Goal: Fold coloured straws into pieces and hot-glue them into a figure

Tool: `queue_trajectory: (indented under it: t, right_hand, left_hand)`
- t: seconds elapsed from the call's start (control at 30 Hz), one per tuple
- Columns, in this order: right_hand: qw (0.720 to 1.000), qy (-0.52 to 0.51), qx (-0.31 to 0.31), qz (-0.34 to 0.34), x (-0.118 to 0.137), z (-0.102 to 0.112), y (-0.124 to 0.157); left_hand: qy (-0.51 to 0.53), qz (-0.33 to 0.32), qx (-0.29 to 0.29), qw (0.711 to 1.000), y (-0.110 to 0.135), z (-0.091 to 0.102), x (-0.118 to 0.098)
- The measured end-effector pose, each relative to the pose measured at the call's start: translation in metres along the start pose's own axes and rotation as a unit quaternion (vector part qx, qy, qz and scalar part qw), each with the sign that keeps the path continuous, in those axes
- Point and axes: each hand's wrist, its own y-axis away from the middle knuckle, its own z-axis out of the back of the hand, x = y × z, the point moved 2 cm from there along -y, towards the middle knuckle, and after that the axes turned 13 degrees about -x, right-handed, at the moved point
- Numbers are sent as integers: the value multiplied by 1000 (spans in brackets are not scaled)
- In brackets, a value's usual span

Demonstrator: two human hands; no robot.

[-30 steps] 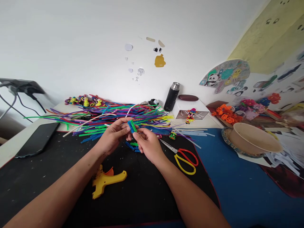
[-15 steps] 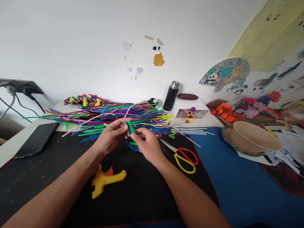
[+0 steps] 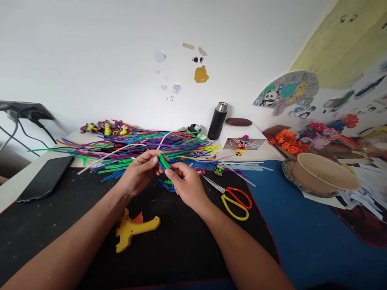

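Observation:
Between my two hands is a short green and blue bundle of pipe cleaners (image 3: 163, 162), tilted down toward the right. My left hand (image 3: 140, 170) pinches its upper left end between thumb and fingers. At the lower right end my right hand (image 3: 186, 181) closes on it with thumb and forefinger. Below the hands, short blue and green pipe cleaner pieces (image 3: 165, 185) lie on the black mat (image 3: 178, 249), partly hidden by my right hand. Scissors (image 3: 231, 198) with one red and one yellow handle lie right of my right hand. A yellow glue gun (image 3: 136, 230) rests below my left hand.
A pile of colourful pipe cleaners (image 3: 121, 151) spreads along the back. Behind it stands a black flask (image 3: 217, 121) beside a white box (image 3: 242, 139). A phone (image 3: 45, 179) lies at left, a beige bowl (image 3: 326, 173) at right. A small green figure (image 3: 219, 170) sits near the scissors.
The green and blue bundle has turned slightly and moved a little left, showing more of its blue side. Both hands keep hold of it.

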Motion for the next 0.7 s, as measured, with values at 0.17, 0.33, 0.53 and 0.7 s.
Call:
queue_trajectory:
  t: [0.17, 0.33, 0.53, 0.7]
  right_hand:
    - [999, 40, -7, 33, 2, -1, 3]
    - [996, 81, 8, 41, 5, 0, 5]
    - [998, 46, 26, 19, 4, -1, 6]
    - [999, 28, 28, 5, 3, -1, 6]
  left_hand:
    - [6, -1, 5, 1000, 1, -1, -1]
    - [8, -1, 14, 1000, 0, 1, -2]
    - [11, 0, 15, 1000, -1, 2, -4]
    - [12, 8, 28, 1000, 0, 1, -5]
